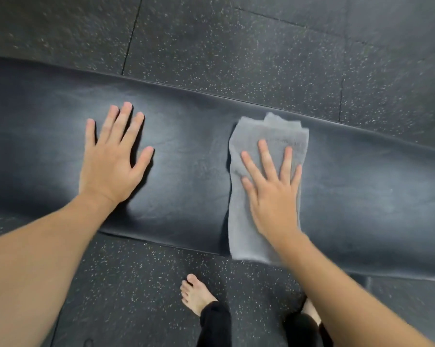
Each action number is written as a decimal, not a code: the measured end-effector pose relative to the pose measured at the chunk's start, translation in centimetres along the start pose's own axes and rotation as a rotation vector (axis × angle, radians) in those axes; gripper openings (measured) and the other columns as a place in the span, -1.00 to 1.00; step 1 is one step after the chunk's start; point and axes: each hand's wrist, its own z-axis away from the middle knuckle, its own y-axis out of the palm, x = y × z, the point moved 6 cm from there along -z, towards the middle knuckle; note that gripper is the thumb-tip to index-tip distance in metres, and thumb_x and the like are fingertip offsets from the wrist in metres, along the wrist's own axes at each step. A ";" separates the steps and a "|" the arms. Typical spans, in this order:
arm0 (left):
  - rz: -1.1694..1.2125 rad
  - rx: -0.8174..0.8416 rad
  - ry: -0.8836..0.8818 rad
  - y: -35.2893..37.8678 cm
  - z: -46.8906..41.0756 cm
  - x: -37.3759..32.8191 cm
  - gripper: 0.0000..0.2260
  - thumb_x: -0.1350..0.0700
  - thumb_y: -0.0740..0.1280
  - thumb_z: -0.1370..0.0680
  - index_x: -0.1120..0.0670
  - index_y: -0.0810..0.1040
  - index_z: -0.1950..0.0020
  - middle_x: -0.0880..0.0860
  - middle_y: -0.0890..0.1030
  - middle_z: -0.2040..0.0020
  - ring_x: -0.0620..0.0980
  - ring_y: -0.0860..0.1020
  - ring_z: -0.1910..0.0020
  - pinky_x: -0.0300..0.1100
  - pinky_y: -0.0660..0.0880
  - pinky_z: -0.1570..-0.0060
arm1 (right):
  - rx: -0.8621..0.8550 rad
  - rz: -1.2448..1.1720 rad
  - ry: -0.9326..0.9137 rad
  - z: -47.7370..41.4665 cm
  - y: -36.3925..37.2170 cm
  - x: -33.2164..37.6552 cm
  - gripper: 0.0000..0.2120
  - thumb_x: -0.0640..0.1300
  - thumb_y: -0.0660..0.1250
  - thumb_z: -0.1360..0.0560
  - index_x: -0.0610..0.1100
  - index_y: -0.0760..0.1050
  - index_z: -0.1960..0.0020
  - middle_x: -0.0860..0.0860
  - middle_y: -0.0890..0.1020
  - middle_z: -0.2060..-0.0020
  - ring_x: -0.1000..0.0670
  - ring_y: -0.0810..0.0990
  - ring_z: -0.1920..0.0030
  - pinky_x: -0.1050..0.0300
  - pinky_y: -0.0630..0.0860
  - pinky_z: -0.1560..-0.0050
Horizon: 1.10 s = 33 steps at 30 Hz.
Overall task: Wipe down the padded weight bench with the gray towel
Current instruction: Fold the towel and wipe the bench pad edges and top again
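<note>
Right hand [271, 194] flat on folded gray towel [266, 136], smooth padded bench [186, 159].

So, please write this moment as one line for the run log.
right hand flat on folded gray towel | left hand flat on black padded bench

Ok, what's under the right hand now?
The right hand lies flat on the folded gray towel, which lies across the black bench pad. The pad beneath the towel is hidden.
</note>
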 end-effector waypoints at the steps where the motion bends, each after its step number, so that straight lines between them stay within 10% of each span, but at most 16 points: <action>1: 0.012 -0.007 -0.002 -0.1 0.0 0.2 -0.43 -0.15 0.06 -0.65 0.07 0.19 -0.62 0.08 0.13 -0.65 0.10 0.07 -0.63 0.25 -0.03 -0.55 | -0.014 -0.016 0.018 -2.6 -0.3 0.4 -0.53 0.17 -0.04 -0.70 0.20 0.19 -0.60 0.07 0.08 -0.65 -0.31 -0.13 -0.63 -0.41 -0.11 -0.56; 9: 0.070 -0.010 -0.016 -0.3 0.0 0.6 -0.48 -0.07 0.06 -0.66 0.05 0.22 -0.61 0.07 0.16 -0.64 0.08 0.10 -0.63 0.22 0.00 -0.56 | -0.034 0.036 0.103 -7.5 -0.3 4.0 -0.52 0.14 -0.05 -0.71 0.19 0.13 -0.62 0.07 0.05 -0.66 -0.35 -0.11 -0.62 -0.43 -0.08 -0.55; 21: 0.066 0.055 -0.013 -0.1 -0.1 0.9 -0.50 0.01 0.04 -0.67 0.03 0.19 -0.63 0.04 0.12 -0.65 0.06 0.07 -0.63 0.22 0.02 -0.56 | 0.129 0.189 -0.460 4.0 3.8 13.8 -0.34 0.16 0.22 -0.63 0.14 0.04 -0.65 0.02 0.00 -0.67 -0.39 -0.02 -0.60 -0.51 0.07 -0.50; 28: 0.052 0.068 -0.016 0.2 -0.3 0.8 -0.50 0.00 0.06 -0.67 0.03 0.19 -0.62 0.03 0.13 -0.65 0.06 0.07 -0.63 0.23 0.02 -0.55 | -0.049 0.005 0.148 -8.1 -0.7 3.6 -0.50 0.18 0.00 -0.67 0.17 0.23 -0.59 -0.04 0.09 -0.65 -0.35 -0.02 -0.62 -0.47 0.03 -0.51; 33: 0.089 0.093 0.002 0.2 -0.3 0.8 -0.49 -0.04 0.05 -0.67 0.03 0.18 -0.63 0.04 0.09 -0.66 0.06 0.03 -0.64 0.23 0.00 -0.56 | -0.070 0.047 0.151 -7.7 -0.7 2.7 -0.47 0.17 0.03 -0.65 0.11 0.19 -0.61 -0.03 0.08 -0.65 -0.32 -0.04 -0.62 -0.45 0.00 -0.52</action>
